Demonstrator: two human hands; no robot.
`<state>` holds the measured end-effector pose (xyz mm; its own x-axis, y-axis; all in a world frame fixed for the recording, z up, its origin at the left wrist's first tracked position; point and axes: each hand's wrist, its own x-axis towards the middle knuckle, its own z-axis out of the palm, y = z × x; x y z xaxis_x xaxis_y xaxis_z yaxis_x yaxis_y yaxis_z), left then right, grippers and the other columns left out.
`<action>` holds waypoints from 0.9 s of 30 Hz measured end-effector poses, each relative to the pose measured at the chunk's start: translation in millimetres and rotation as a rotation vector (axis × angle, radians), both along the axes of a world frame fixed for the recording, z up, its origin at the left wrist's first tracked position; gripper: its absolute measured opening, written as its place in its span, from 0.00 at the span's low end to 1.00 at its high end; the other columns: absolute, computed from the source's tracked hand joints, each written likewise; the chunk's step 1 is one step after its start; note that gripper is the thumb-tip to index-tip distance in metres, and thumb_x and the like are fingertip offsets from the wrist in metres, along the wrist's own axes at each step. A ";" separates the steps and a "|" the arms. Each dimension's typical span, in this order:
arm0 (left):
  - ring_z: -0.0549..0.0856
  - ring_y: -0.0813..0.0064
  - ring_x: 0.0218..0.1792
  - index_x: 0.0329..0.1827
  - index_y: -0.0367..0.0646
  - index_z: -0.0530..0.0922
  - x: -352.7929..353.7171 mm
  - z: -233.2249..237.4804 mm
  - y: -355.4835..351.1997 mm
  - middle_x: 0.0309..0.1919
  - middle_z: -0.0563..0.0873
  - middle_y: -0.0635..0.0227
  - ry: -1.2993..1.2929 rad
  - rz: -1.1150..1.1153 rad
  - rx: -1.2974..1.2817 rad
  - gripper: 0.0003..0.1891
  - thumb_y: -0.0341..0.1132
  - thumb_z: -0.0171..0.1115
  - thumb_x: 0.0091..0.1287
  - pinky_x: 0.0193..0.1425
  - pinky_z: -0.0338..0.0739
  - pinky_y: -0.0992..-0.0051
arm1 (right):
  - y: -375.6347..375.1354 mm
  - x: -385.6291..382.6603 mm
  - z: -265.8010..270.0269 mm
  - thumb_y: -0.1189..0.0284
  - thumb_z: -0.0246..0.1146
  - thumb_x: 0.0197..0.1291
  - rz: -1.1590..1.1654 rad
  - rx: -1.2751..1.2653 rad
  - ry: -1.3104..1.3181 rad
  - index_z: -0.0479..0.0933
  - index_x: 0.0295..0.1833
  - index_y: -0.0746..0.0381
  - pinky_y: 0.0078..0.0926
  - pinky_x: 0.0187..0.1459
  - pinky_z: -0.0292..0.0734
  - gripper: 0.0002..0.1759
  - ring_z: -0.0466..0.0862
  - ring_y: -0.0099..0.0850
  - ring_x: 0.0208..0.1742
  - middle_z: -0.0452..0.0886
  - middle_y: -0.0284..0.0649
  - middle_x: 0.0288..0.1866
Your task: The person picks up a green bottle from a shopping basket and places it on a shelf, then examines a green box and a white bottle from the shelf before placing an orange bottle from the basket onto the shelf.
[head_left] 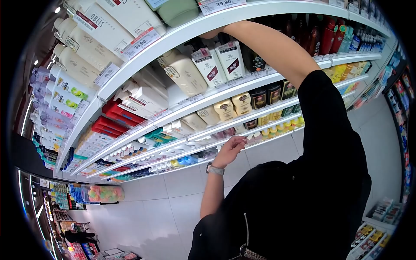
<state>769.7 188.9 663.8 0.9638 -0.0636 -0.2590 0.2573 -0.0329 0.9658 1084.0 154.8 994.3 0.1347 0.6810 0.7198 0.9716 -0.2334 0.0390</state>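
Observation:
My right hand (pixel 215 32) reaches into an upper shelf. The shelf's front edge (pixel 186 39) hides most of its fingers, so I cannot see what they touch. Just below it stand two white pump bottles (pixel 209 67) with black tops and dark red label patches. To their left is a cream bottle (pixel 184 73); a black bottle (pixel 253 60) stands on their right. My left hand (pixel 232 150), with a watch (pixel 215 169) at its wrist, hangs in front of the lower shelves. Its fingers are loosely bent and apart, with nothing visible in them.
Large cream OBEIS bottles (pixel 110 21) fill the top shelf, above price tags (pixel 146 40). Red boxes (pixel 115 117) and yellow bottles (pixel 225 110) line lower shelves. Tiled floor (pixel 160 203) stretches below. Another person (pixel 79 236) is far off at lower left.

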 end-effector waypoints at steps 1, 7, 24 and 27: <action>0.83 0.75 0.54 0.66 0.42 0.73 -0.5 -1.6 1.2 0.56 0.83 0.66 0.006 0.005 -0.003 0.19 0.39 0.58 0.77 0.58 0.76 0.74 | 0.6 0.8 0.0 0.56 0.57 0.69 0.002 0.001 0.001 0.75 0.59 0.63 0.39 0.52 0.80 0.24 0.84 0.46 0.52 0.82 0.54 0.53; 0.83 0.74 0.55 0.66 0.41 0.72 -1.2 -3.5 1.6 0.57 0.83 0.65 0.033 0.004 -0.005 0.20 0.39 0.57 0.77 0.59 0.76 0.74 | -0.9 2.6 0.9 0.55 0.57 0.69 0.004 0.005 0.004 0.75 0.61 0.63 0.39 0.52 0.80 0.25 0.84 0.46 0.52 0.82 0.54 0.54; 0.83 0.75 0.52 0.66 0.40 0.71 -5.9 -6.6 3.0 0.56 0.83 0.66 0.005 0.012 -0.020 0.19 0.38 0.56 0.77 0.56 0.77 0.75 | -3.9 -1.3 1.4 0.54 0.57 0.71 0.014 -0.001 0.000 0.74 0.64 0.64 0.38 0.54 0.80 0.27 0.84 0.45 0.54 0.82 0.54 0.56; 0.83 0.75 0.52 0.66 0.40 0.72 -6.4 -5.7 4.5 0.56 0.83 0.66 0.003 0.016 -0.029 0.19 0.38 0.56 0.77 0.56 0.77 0.75 | -3.3 -2.1 1.1 0.54 0.57 0.71 0.015 -0.002 -0.001 0.74 0.64 0.64 0.37 0.54 0.80 0.27 0.84 0.45 0.54 0.82 0.54 0.57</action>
<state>763.2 193.4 658.1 0.9639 -0.0554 -0.2602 0.2606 -0.0002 0.9654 1081.9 151.5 995.4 0.1237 0.6842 0.7187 0.9749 -0.2189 0.0406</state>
